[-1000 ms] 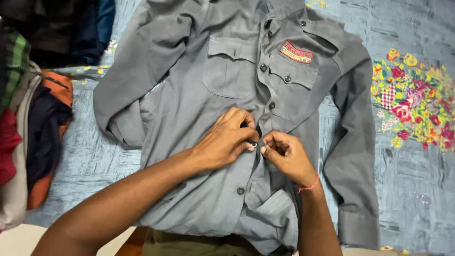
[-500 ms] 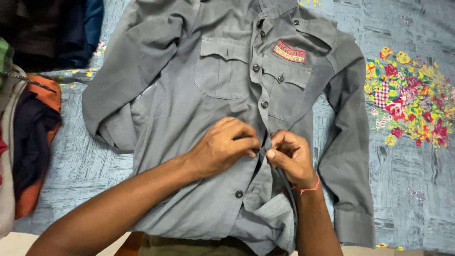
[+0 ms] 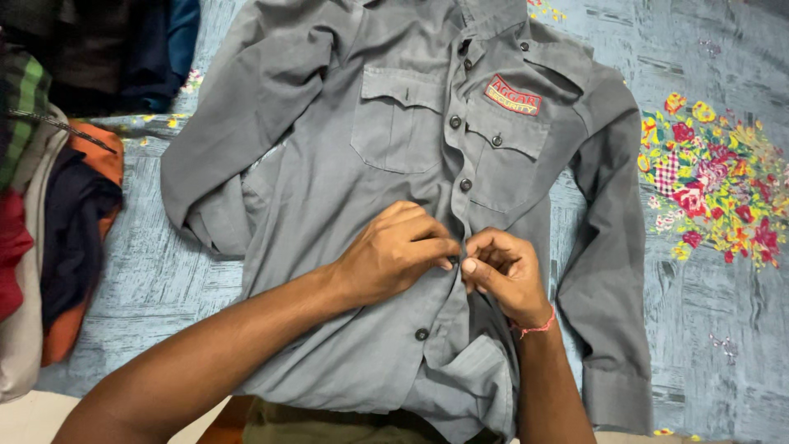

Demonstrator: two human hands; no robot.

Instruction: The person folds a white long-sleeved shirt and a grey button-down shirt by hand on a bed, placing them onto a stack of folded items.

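A grey long-sleeved shirt (image 3: 386,181) with two chest pockets and a red sewn patch lies face up on a blue-grey floral bedsheet (image 3: 715,271). My left hand (image 3: 394,251) and my right hand (image 3: 505,275) meet at the shirt's button strip, a little below the chest pockets. Both pinch the front edges of the fabric with thumb and fingers, tips nearly touching. A red thread circles my right wrist. The upper buttons are fastened; one dark button (image 3: 422,334) shows below my hands. The button between my fingertips is hidden.
A heap of folded clothes (image 3: 49,230) in orange, dark blue, red and green check lies along the left edge. Dark garments (image 3: 123,49) sit at the top left. An olive-coloured cloth (image 3: 329,421) peeks out under the shirt's hem.
My hands have stayed at the same spot on the button strip, fingers shifting slightly. The view has drifted a little, so the shirt sits a bit lower.
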